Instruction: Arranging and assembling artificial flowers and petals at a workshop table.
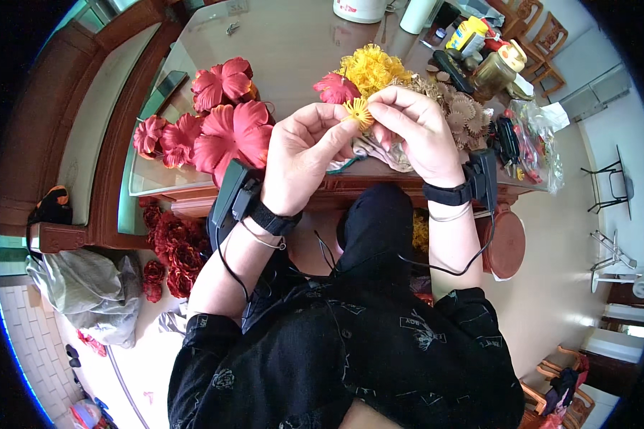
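Observation:
Between the fingertips of both hands, above the table's near edge, is a small yellow fringed flower piece [358,112]. My left hand [311,146] pinches its left side with thumb and forefinger. On its right side, my right hand [416,129] pinches it the same way. Just beyond the hands lie a pile of yellow fringed flower pieces [376,69] and a red artificial flower [336,89]. Brownish fringed pieces [465,114] spread out to the right of my right hand. Large red artificial flowers [236,137] sit left of my left hand. A crumpled cloth [386,154] lies below the fingers.
Jars and a yellow bottle [468,36] crowd the table's far right, with a clear plastic bag [540,139] nearer. A phone [170,84] lies at the left. Dark red flowers [181,247] are heaped below the table's left side. A round red stool [506,245] stands lower right.

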A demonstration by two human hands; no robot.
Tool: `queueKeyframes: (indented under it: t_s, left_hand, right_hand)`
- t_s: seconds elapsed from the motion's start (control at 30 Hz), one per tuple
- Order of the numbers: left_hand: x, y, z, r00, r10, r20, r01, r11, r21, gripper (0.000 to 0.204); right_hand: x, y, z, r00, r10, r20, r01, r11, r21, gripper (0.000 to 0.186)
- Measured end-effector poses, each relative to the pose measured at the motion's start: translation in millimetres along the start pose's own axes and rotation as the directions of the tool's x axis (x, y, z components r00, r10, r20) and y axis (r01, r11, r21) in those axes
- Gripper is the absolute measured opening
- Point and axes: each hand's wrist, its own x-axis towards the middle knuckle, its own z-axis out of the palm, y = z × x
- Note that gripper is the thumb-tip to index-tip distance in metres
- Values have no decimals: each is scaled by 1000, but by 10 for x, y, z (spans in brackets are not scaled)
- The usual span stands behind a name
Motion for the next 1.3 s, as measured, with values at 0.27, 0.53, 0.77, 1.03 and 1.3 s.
queueKeyframes:
  t_s: [0.27, 0.53, 0.77, 1.03, 1.3]
  left_hand:
    - [148, 81, -66, 999, 38, -39, -36, 998, 58, 12]
    - [507, 186, -177, 999, 34, -8, -32, 986, 165, 16]
    - [578, 140, -207, 998, -43, -44, 46, 997, 66, 13]
    - [593, 180, -192, 997, -67, -35, 68, 997, 38, 12]
    - [607, 165, -207, 998, -60, 20, 59, 996, 72, 16]
  right_hand:
    - [143, -38, 67, 991, -101, -89, 73, 960, -270, 17]
    - [455, -99, 55, 972, -161, -174, 92, 933, -349, 18]
    - [532, -18, 27, 971, -116, -208, 43, 944, -326, 21]
    - [522, -65, 31, 971, -128, -202, 60, 948, -312, 21]
    - [522, -60, 6, 965, -137, -222, 65, 950, -307, 21]
